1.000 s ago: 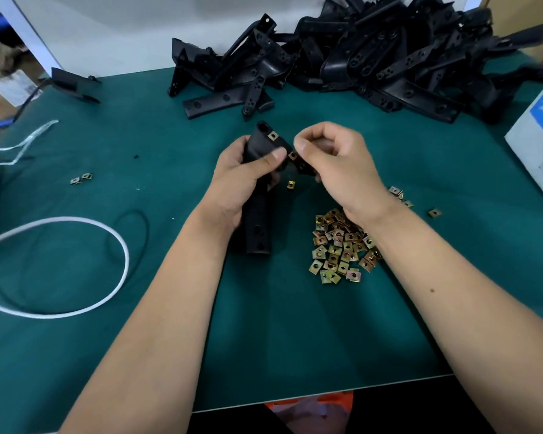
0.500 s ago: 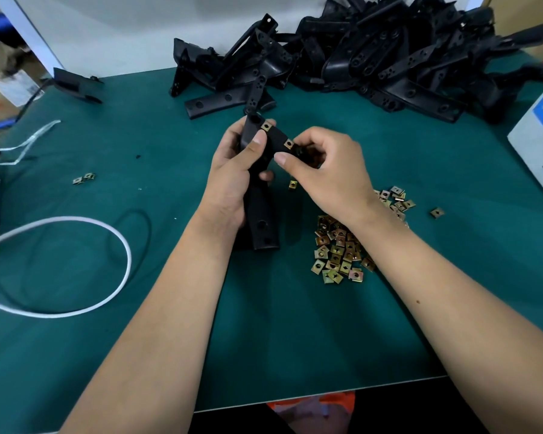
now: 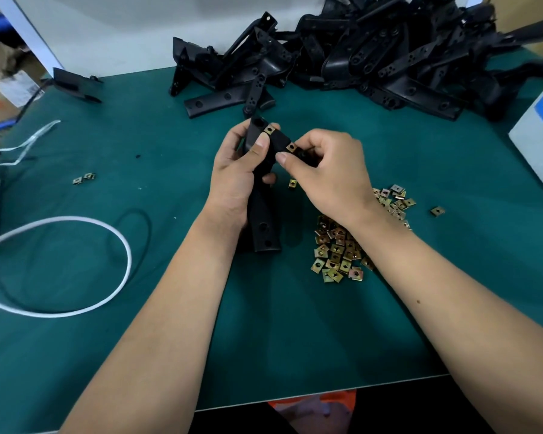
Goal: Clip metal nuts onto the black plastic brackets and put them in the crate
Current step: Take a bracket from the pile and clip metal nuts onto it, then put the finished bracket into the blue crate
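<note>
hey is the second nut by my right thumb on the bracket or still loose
On. The second nut sits at the edge of the bracket, like the first nut; the right hand pinches there. Fully seated: cannot tell.

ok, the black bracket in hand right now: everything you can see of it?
The long black plastic bracket looks matte and moulded, with round holes along its lower arm and one near its top end. It bends near the top into a short arm running right. Two brass-coloured square metal nuts are clipped on: one at the bend, one further right. The left hand grips its middle; the right hand pinches the short arm. Its lower end sits at the green table mat; contact is unclear.
</note>
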`<action>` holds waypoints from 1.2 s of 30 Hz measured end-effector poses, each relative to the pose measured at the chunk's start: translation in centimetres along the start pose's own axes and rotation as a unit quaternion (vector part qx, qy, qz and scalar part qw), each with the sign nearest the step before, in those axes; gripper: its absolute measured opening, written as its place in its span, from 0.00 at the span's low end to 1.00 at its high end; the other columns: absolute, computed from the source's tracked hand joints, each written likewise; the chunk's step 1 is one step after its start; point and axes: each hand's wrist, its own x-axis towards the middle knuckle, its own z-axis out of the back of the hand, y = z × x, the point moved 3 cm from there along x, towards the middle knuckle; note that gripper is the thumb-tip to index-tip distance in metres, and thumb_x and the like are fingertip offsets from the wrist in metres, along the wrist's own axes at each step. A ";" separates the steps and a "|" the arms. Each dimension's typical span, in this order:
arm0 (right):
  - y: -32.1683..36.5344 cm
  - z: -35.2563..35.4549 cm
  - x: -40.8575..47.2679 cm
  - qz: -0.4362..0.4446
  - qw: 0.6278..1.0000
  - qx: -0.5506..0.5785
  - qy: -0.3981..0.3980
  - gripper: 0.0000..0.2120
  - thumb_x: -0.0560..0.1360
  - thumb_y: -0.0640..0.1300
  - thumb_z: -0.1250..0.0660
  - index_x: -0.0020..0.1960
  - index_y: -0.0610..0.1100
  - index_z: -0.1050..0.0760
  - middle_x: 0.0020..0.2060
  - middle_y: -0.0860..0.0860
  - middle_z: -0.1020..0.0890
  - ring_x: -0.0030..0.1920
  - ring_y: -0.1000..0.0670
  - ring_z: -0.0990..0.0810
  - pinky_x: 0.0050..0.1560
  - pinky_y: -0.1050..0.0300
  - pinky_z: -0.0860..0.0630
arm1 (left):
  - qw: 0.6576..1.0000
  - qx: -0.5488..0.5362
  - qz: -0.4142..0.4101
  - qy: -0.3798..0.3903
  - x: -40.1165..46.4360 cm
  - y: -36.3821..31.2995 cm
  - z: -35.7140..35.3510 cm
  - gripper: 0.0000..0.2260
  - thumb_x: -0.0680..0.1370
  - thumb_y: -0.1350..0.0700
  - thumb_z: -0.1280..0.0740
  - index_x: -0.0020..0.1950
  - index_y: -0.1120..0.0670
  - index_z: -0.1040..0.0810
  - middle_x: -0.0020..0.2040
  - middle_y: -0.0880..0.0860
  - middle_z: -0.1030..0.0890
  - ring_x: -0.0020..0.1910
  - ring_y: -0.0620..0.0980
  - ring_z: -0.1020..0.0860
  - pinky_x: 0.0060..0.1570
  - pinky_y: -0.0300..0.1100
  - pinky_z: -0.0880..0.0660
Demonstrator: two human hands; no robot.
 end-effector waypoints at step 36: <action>0.3 7.2 -0.8 -0.060 0.993 0.078 0.061 0.10 0.78 0.44 0.26 0.56 0.42 0.22 0.38 0.47 0.16 0.29 0.50 0.17 0.26 0.56 0.23 | 0.997 0.060 0.019 0.043 -2.0 -0.3 -7.3 0.11 0.82 0.58 0.30 0.39 0.53 0.16 0.40 0.52 0.16 0.41 0.50 0.18 0.48 0.49 0.19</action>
